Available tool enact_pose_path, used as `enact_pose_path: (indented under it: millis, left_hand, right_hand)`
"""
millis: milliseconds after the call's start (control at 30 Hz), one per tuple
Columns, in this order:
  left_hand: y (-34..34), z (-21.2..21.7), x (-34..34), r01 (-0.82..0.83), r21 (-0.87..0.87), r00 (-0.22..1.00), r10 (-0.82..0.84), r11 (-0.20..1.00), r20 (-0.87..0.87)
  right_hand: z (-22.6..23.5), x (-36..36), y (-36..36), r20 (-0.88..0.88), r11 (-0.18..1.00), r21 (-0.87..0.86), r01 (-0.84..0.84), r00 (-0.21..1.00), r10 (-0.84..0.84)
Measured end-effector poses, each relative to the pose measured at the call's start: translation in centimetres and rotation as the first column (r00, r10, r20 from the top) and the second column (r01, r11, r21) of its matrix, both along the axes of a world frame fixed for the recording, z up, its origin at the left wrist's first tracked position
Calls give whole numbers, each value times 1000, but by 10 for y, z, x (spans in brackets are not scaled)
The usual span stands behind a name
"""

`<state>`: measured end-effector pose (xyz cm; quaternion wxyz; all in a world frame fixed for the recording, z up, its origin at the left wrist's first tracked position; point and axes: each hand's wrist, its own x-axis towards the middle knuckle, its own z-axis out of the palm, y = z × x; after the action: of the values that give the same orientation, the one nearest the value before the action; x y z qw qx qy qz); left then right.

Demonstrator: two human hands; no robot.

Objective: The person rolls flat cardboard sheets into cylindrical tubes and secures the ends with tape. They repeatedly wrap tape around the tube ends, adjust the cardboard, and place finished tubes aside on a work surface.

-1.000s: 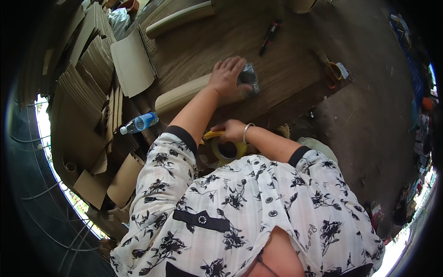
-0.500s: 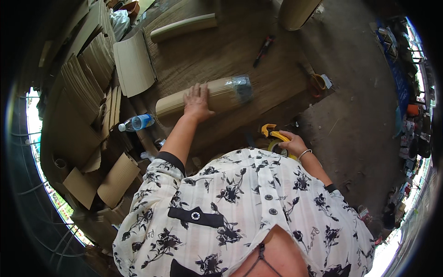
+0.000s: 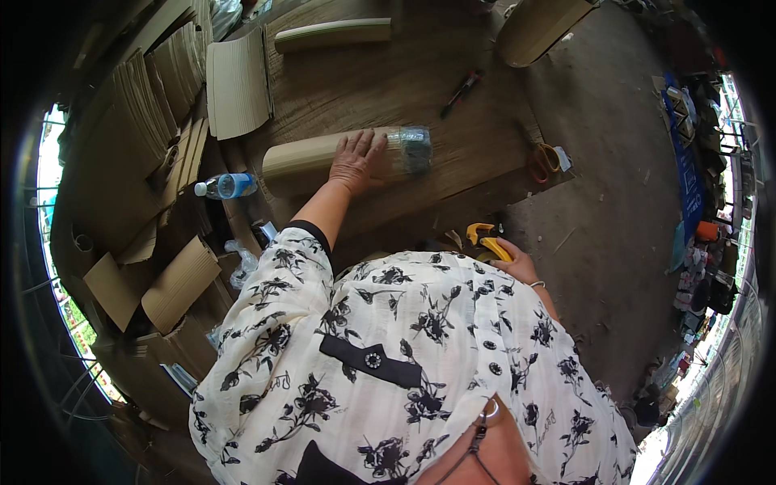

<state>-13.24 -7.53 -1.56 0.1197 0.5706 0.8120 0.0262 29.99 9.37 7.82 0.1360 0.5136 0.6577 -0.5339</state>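
My left hand [image 3: 357, 162] lies with its fingers stretched out across a rolled tube of corrugated cardboard [image 3: 295, 168]. Clear tape [image 3: 415, 149] wraps the tube's right end. Down by my body on the right, my right hand [image 3: 519, 263] is closed round the handle of a yellow tape dispenser [image 3: 485, 237]. The shirt front hides the dispenser's lower part and some of that hand. The dispenser is apart from the tube.
A brown board [image 3: 453, 162] lies under the tube. On it are a black-and-red slim tool [image 3: 461, 93], orange-handled scissors [image 3: 540, 164] and a curved cardboard strip [image 3: 333, 35]. A water bottle [image 3: 230, 187] and stacked cardboard [image 3: 236, 85] are left; a standing roll [image 3: 537, 32] is far right.
My left hand has shifted a little toward the taped end of the tube. The tape dispenser in my right hand is more hidden by the shirt. The whole view has shifted slightly.
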Motion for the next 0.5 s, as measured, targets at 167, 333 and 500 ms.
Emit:
enact_pose_path:
  millis: [167,333,500]
  left_hand:
    - [-24,-2,-14,-62,-43,997,60,997,-55]
    - [-49,-17,-22,-246,-79,944,221,966,-244]
    - [-70,-56,-24,-837,223,489,866,500,-107]
  right_hand:
    - [-6,36,9,-43,995,64,83,996,-80]
    - [-19,61,17,-26,992,85,95,995,-93]
    - [-52,97,21,-79,988,58,141,988,-136]
